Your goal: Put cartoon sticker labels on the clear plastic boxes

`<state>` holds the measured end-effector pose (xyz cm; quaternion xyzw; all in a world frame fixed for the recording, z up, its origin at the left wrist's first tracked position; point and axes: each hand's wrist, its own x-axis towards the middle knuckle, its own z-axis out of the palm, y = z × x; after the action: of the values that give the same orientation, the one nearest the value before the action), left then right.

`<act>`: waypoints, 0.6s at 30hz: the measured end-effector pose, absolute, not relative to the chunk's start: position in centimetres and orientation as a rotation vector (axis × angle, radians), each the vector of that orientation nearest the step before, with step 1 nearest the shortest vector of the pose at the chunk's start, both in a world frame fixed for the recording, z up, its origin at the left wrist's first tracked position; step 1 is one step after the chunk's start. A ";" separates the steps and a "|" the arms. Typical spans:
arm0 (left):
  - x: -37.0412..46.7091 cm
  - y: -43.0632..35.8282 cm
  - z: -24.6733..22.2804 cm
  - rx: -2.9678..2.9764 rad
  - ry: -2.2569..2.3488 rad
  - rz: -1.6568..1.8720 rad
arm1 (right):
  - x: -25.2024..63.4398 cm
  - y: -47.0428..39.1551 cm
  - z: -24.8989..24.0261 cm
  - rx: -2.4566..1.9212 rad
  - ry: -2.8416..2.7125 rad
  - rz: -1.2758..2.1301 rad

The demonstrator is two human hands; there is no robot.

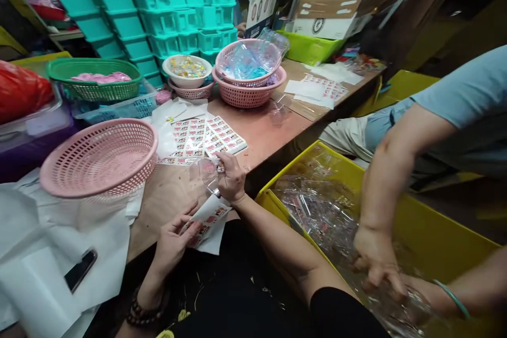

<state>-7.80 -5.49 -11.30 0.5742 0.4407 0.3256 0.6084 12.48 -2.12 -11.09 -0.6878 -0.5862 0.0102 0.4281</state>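
Left hand (173, 235) pinches white sheet of red-printed stickers (212, 216) | right hand (233, 178) grips clear plastic packaging (208, 169) | hands apart but near, likely for easy reach

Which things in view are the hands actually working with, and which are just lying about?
In use:
- printed sheet, in the left hand
- clear plastic piece, in the right hand
- probably, printed stack

Seemingly lying about:
- phone
- red bag
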 end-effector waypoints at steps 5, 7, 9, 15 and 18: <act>-8.9 -6.4 -10.3 1.147 1.218 0.783 | 13.1 -2.0 -12.0 -1.651 -1.637 0.062; -9.3 -6.6 -10.4 1.078 1.264 0.729 | 13.1 -1.8 -11.7 -1.667 -1.671 0.073; -9.7 -6.7 -10.6 1.028 1.307 0.653 | 13.9 -2.1 -10.5 -1.692 -1.671 0.071; -10.6 -7.1 -11.4 1.026 1.289 0.425 | 22.8 -10.0 -4.1 -2.492 -1.193 -0.118; -10.0 -7.0 -11.3 1.067 1.130 0.443 | 26.1 -16.2 -3.0 -2.898 -0.904 0.002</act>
<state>-10.03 -6.97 -11.26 0.4772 0.5057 0.1984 0.6908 26.12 -16.15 -2.97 -0.9533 -0.2974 0.0005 0.0528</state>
